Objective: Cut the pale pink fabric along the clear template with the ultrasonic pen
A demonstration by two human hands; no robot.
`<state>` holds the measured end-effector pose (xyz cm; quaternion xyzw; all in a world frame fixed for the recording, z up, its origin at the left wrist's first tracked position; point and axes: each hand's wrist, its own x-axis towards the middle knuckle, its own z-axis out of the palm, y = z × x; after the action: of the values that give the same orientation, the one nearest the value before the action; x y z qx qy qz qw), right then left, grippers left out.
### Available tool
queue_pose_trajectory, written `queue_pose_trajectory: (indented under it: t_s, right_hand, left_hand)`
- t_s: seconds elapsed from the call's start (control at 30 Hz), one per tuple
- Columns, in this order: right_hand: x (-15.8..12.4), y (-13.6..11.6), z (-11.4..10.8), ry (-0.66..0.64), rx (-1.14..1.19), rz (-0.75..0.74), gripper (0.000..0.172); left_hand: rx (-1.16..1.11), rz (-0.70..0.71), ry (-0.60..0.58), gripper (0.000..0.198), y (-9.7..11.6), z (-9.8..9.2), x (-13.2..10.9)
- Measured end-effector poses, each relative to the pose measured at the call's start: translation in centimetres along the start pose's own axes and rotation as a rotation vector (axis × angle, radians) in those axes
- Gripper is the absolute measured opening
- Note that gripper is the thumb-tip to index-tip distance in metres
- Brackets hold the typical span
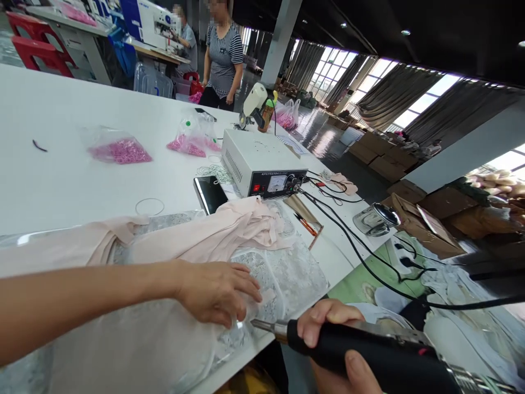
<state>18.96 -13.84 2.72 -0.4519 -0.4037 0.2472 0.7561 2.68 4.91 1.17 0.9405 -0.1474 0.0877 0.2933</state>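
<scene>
Left hand (217, 290): palm down, fingers spread and slightly curled, pointing right, pressed flat. Forearm bare, stretched in from the left edge, nearly level. Right hand (334, 350): low at the bottom edge, fingers and thumb wrapped tight in a fist-like grip, knuckles up.

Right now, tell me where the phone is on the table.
In the head view the phone lies flat at centre, against the left front corner of the white control box, just beyond the pink fabric that the left hand presses.
</scene>
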Motion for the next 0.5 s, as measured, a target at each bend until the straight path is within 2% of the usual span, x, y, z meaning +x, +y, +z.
queue_pose_trajectory:
  t_s: [0.1,0.17,0.27,0.37,0.5]
  right_hand:
    - [0.9,0.1,-1.2,0.06,0.081,-0.068,0.02]
    - [1.5,0.5,-2.0,0.104,0.132,-0.084,0.02]
    - [2.0,1.1,-3.0,0.135,0.198,-0.107,0.022]
    - [2.2,1.5,-4.0,0.148,0.258,-0.105,0.022]
    - [2.5,1.9,-4.5,0.149,0.351,-0.091,0.022]
  left_hand:
    - [0.207,-0.179,0.098,0.01,2.8,1.7,0.1]
    - [0.331,-0.289,0.152,0.015,4.1,3.7,0.2]
    - [0.477,-0.412,0.232,0.029,4.8,6.9,0.2]
    - [0.561,-0.45,0.298,0.033,4.9,9.2,0.0]
    - [0.608,-0.385,0.342,0.032,6.1,10.1,-1.2]
